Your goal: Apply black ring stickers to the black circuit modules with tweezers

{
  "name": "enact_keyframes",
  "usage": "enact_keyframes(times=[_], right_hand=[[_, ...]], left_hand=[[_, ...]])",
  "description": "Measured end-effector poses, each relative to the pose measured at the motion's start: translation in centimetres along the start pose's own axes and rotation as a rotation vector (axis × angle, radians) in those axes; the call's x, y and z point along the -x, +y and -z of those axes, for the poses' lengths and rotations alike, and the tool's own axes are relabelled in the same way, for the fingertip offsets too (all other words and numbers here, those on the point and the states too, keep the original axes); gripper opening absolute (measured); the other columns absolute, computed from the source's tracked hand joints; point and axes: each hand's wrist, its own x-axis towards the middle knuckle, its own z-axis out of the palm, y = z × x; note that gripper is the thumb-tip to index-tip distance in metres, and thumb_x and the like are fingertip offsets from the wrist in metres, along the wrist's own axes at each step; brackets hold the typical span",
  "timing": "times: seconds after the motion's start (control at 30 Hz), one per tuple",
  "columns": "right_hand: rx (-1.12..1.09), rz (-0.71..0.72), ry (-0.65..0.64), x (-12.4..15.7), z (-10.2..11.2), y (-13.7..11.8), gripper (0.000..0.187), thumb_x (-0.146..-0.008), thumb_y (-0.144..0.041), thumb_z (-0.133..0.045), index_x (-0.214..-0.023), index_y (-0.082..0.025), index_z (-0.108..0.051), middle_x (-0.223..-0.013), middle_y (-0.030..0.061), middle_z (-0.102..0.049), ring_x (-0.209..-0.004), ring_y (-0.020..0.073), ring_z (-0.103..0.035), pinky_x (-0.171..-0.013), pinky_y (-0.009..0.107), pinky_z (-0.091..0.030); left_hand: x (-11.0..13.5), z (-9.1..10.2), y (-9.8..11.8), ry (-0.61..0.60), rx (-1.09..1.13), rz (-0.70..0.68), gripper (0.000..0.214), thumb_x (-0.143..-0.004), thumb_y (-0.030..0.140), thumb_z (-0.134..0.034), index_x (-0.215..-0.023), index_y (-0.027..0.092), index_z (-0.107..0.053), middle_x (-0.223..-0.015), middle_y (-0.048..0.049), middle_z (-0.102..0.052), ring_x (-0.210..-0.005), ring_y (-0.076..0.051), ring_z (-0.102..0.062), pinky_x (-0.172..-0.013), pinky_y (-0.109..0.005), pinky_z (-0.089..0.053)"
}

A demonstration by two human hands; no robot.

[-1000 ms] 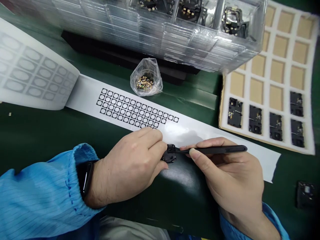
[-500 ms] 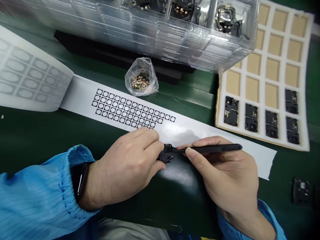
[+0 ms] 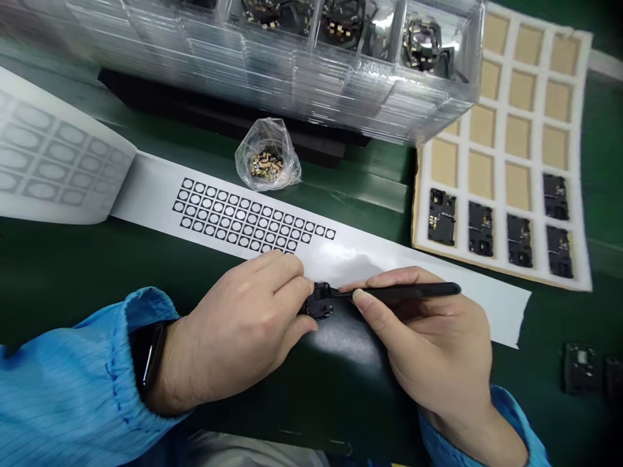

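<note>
My left hand [image 3: 243, 324] is closed, pinching a small black plastic part [image 3: 318, 303] just above the green mat. My right hand [image 3: 433, 340] grips black tweezers [image 3: 403, 292] like a pen, and their tip touches the top of the part. Just behind my hands lies a long white backing strip [image 3: 389, 259] carrying a grid of small black square stickers [image 3: 248, 224]. A dark watch shows on my left wrist, and both arms wear blue sleeves.
A clear bag of small gold parts [image 3: 267, 162] sits behind the strip. Stacked clear blister trays [image 3: 341, 84] fill the back. A white foam tray [image 3: 530, 162] at right holds several black parts in its bottom row. Loose black parts [image 3: 581, 368] lie far right.
Both hands keep the same grip on the part and the tweezers. The whole scene has slid slightly left and down in view as my head moved.
</note>
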Motion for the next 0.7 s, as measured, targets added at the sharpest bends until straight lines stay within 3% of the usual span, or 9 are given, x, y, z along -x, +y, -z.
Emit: enact_keyframes(times=[0.23,0.5,0.7], right_hand=[[0.075,0.034,0.005,0.1,0.0,-0.1,0.006,-0.091,-0.025,-0.08,-0.093,-0.024,-0.074,-0.088,0.0038,-0.082,-0.08,0.0227,-0.081,-0.06,0.026,-0.066],[0.248,0.187,0.057,1.0,-0.1,0.0,0.01,-0.092,-0.023,-0.079,-0.097,-0.027,-0.072,-0.094,0.0002,-0.082,-0.086,0.0203,-0.08,-0.076,0.028,-0.066],[0.264,0.278,0.039,1.8,-0.6,-0.1,0.02,-0.09,-0.013,-0.078,-0.102,-0.026,-0.069,-0.101,0.0032,-0.081,-0.093,0.0217,-0.079,-0.083,0.031,-0.065]], left_hand=[[0.0,0.0,-0.1,-0.01,0.001,-0.008,0.012,-0.097,0.019,-0.067,-0.105,0.01,-0.069,-0.097,-0.0089,-0.063,-0.089,-0.024,-0.059,-0.076,-0.04,-0.053],[0.0,0.1,0.0,-0.023,0.009,0.007,0.01,-0.096,0.018,-0.068,-0.102,0.01,-0.07,-0.096,-0.0078,-0.061,-0.088,-0.024,-0.057,-0.075,-0.041,-0.052],[-0.1,0.2,-0.1,-0.024,0.022,0.007,0.01,-0.095,0.019,-0.069,-0.1,0.01,-0.07,-0.095,-0.0072,-0.061,-0.087,-0.024,-0.056,-0.075,-0.041,-0.052]])
